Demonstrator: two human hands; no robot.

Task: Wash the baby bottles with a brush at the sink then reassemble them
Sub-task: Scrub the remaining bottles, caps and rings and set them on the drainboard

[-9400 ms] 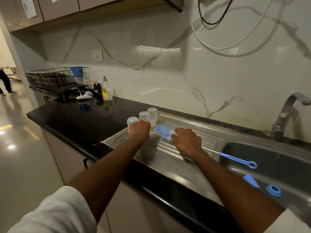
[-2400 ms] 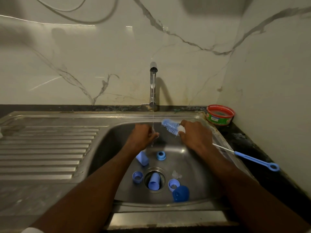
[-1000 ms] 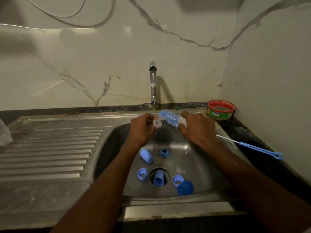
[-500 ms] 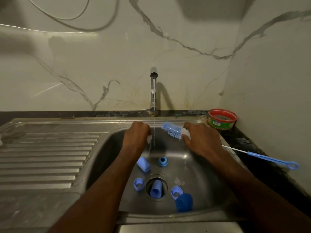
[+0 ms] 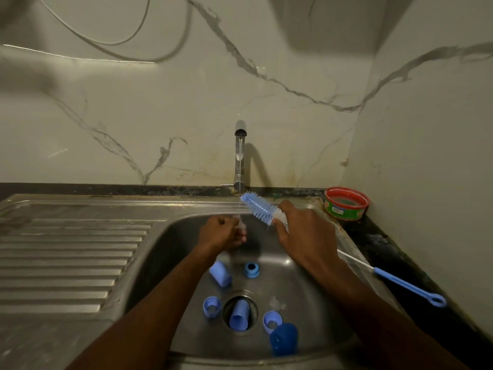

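My left hand (image 5: 222,233) pinches a small clear teat (image 5: 241,226) under the thin stream of the tap (image 5: 240,153). To its right, my right hand (image 5: 304,233) grips the blue bottle brush (image 5: 260,206) near its bristle head; the long handle (image 5: 408,285) trails back to the right over the counter. On the sink (image 5: 170,252) floor lie several blue parts: a cap (image 5: 220,273), a ring (image 5: 251,269), two collars (image 5: 212,306) (image 5: 272,318), a cap in the drain (image 5: 239,315), a dark blue cap (image 5: 283,339), and a clear teat (image 5: 277,303).
A ribbed steel drainboard (image 5: 66,252) stretches to the left of the basin. A red and green round tub (image 5: 346,202) sits in the back right corner on the black counter (image 5: 394,260). Marble walls close in behind and on the right.
The view turned from the drainboard to the basin. Over the last second my left hand lowered the clear teat away from the bristles into the water stream, and the brush head lifted slightly.
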